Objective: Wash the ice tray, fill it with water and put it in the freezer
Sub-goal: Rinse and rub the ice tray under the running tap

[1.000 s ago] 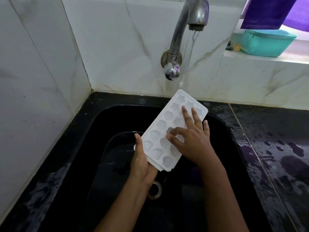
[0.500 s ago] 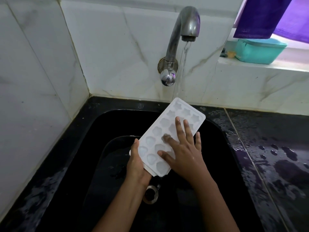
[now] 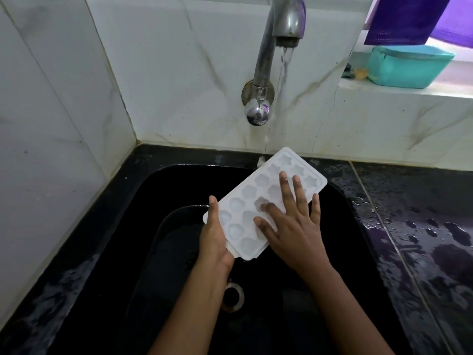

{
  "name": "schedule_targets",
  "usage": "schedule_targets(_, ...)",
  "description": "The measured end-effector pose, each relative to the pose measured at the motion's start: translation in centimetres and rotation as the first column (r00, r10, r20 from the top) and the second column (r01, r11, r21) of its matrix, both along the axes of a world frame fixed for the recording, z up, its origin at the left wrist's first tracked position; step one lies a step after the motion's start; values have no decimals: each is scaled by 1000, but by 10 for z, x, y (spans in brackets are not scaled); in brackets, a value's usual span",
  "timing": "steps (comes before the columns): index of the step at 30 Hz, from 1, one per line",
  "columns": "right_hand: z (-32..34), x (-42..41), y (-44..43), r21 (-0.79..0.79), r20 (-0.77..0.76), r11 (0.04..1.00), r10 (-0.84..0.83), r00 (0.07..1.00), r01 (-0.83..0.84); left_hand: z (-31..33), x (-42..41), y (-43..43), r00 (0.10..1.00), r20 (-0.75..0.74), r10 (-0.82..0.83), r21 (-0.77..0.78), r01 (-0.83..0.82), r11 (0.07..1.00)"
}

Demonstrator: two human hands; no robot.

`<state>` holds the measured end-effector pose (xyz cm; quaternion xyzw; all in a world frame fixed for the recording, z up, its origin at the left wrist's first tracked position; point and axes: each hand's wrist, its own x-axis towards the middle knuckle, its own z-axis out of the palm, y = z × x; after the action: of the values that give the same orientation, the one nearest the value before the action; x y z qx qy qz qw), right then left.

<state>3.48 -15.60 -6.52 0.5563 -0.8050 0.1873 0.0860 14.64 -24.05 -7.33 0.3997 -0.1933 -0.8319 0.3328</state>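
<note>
**A:** So, grips first. What's each doing?

**B:** Left grip (image 3: 215, 239) holds the ice tray (image 3: 245, 198) by its near-left edge, thumb on top, fingers under it & out of sight. Right grip (image 3: 294, 234) lies flat, fingers straight & spread, pressing on the cavities mid-tray; it grasps nothing.

**A:** Where's the tray?

**B:** Over the sink (image 3: 153, 226), tilted w/ the far end up, just under the water stream (image 3: 284, 73) from the tap (image 3: 279, 47). Water lands at about the far corner.

**A:** How'll it handle?

**B:** Prob. light: thin white plastic, likely a bit flexy. It's wet, so slippery. Once filled it'll be heavier & will slosh, so I'd take it by both short ends & keep it level. The flat rim is the best hold, not the cavities.

**A:** Shapes, materials?

**B:** Rows of moulded cavities, hearts at the near end & stars at the far end, smooth & glossy. Maybe a 2nd layer beneath at the near end; can't tell. Sink's glossy black w/ a metal drain ring (image 3: 234, 295). Worktop (image 3: 422, 213) on the right is dark stone beaded w/ water. Wall's white marble-look tile. Up on the ledge, a teal tub (image 3: 409, 67) under purple cloth (image 3: 401, 19).
</note>
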Motion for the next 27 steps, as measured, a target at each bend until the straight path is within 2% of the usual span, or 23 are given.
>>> schedule_targets(2,0,4,-3,-30,-33,999,-20,999,19,-2,-1,1,1000,3,25,-13,-25,1000)
schedule_targets(7,1,6,-6,1,8,999,43,999,-43,-8,-1,-3,997,-21,72,-6,-72,997)
schedule_targets(11,0,2,-4,-29,-5,999,-25,1000,24,-12,-5,1,999,-18,51,-29,-51,998)
schedule_targets(16,3,5,-6,41,91,998,44,995,-48,-17,-6,-5,994,-38,102,-26,-103,994)
schedule_targets(21,-3,9,-6,-18,-19,999,-51,999,51,-17,-8,-1,994,-24,105,-49,-106,993)
schedule_targets(25,-1,9,-7,59,79,998,7,997,-11,-21,-6,-4,992,-34,122,-60,-124,990)
schedule_targets(27,2,5,-6,34,82,999,-15,997,12,-21,-6,-3,994,-1,110,-76,-110,991)
